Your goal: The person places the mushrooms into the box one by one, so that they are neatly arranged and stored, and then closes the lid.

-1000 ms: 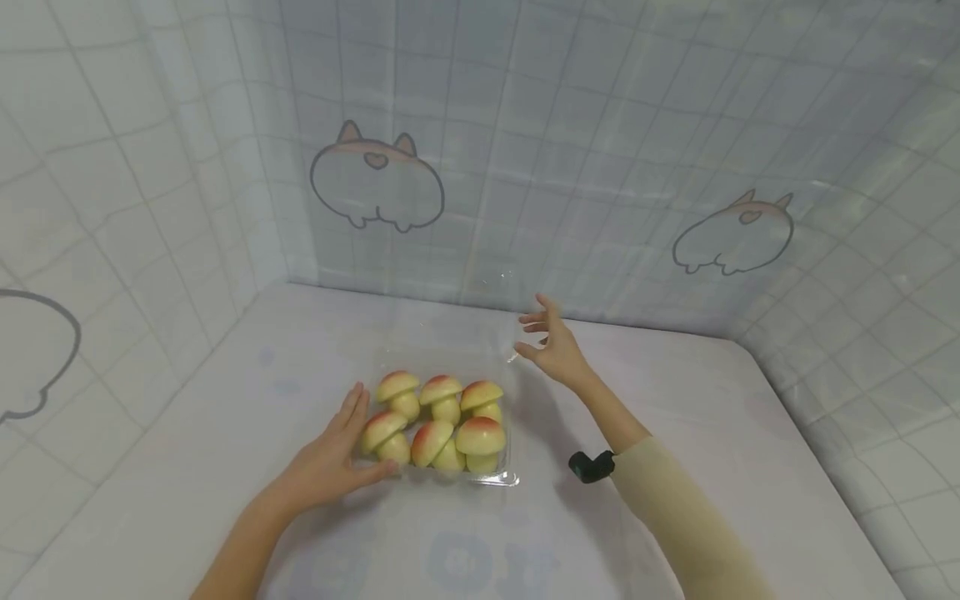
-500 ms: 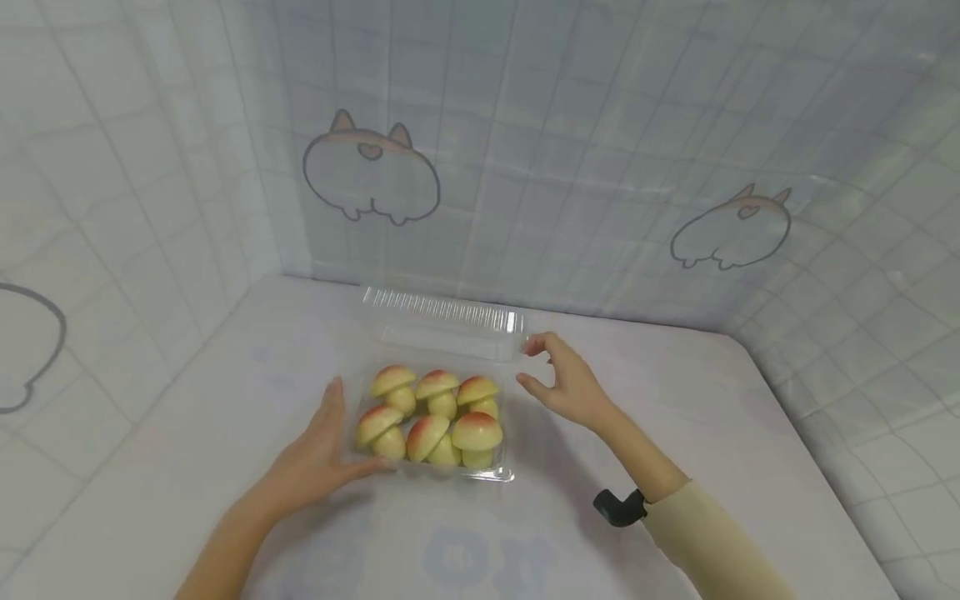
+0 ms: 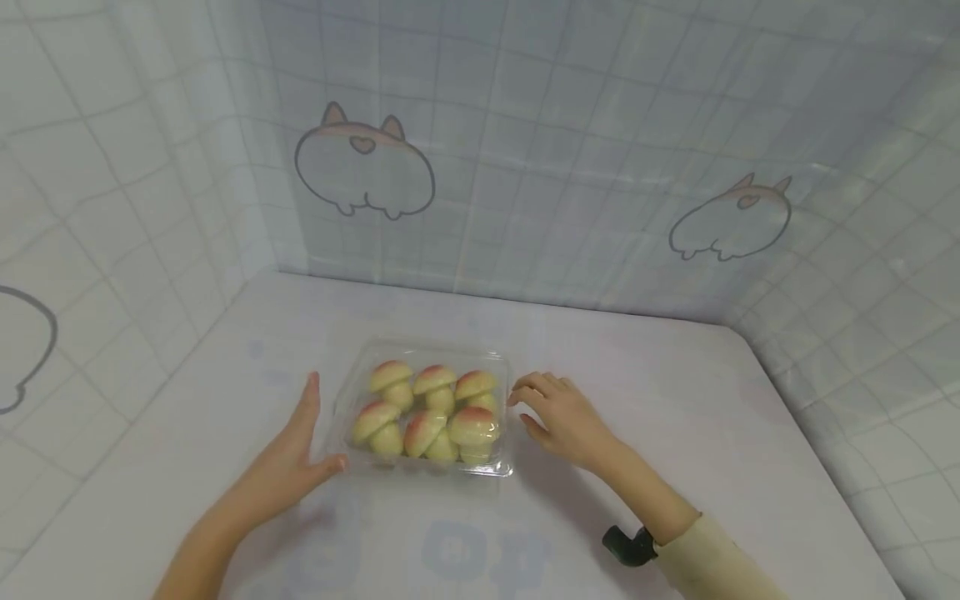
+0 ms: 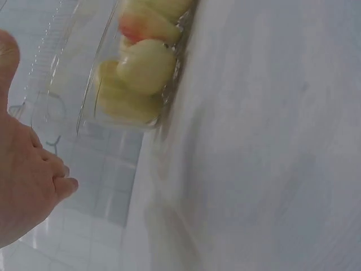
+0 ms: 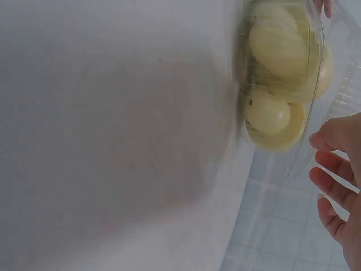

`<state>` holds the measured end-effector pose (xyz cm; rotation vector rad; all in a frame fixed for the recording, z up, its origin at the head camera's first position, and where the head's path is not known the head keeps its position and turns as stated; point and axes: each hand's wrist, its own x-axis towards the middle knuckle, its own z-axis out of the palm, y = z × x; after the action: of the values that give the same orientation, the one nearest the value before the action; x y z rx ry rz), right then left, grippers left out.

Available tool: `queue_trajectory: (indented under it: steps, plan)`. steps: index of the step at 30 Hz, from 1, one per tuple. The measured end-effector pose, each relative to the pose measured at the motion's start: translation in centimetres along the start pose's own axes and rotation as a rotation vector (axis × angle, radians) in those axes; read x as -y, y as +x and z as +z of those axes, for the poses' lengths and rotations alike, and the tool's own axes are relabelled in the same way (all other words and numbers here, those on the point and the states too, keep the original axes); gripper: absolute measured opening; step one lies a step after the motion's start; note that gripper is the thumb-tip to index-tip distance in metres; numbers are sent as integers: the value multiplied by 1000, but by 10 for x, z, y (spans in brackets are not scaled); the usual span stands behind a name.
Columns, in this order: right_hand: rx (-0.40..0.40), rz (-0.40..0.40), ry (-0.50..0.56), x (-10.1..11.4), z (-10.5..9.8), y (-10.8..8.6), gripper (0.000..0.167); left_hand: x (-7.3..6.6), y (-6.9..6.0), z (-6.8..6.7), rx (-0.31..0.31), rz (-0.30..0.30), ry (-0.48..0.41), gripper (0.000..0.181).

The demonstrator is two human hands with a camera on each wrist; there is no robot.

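A clear plastic hinged-lid box (image 3: 491, 469) sits on the table with several yellow mushroom-shaped pieces (image 3: 474, 425) inside, their caps blushed red. Its ridged lid (image 5: 345, 93) lies over the pieces; in the right wrist view it stands a little apart from the base rim. Beside the box's left front corner is my left hand (image 3: 281, 471), fingers straight and thumb spread, holding nothing. My right hand (image 3: 566, 421) is at the box's right side, fingers loosely bent, fingertips close to the lid's edge. Whether they touch it is hard to tell.
The pale table (image 3: 660, 417) carries faint blue printed shapes. Grid-patterned sheets (image 3: 555, 167) with dog drawings form walls at the back and both sides. A dark green band-like piece (image 3: 630, 546) is on the right wrist by the cream sleeve (image 3: 712, 554).
The lid has swung from upright at the back down over the pieces. My right hand followed it forward and down. My left hand has drawn back leftward off the box.
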<state>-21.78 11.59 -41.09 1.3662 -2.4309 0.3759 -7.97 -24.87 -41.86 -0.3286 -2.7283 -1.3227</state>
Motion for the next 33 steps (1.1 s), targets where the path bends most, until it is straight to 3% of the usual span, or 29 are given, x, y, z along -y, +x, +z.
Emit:
queue_trajectory:
  steps: [2, 6, 10, 15, 29, 33]
  plan:
    - [4, 3, -1, 1, 1, -1, 27, -1, 1, 3, 0, 6, -24, 89]
    - [5, 9, 4, 4, 1, -4, 26, -2, 2, 10, 3, -42, -82, 63]
    - [13, 0, -2, 8, 2, -6, 26, 1, 2, 15, 22, -120, -103, 61]
    - [2, 15, 3, 11, 4, -10, 26, 5, 2, 19, 32, -134, -67, 64]
    - [-8, 53, -5, 17, 5, -19, 29, 3, 1, 19, 56, -86, 203, 81]
    - [9, 58, -21, 21, 3, -21, 32, 3, 3, 18, 46, -69, 332, 88]
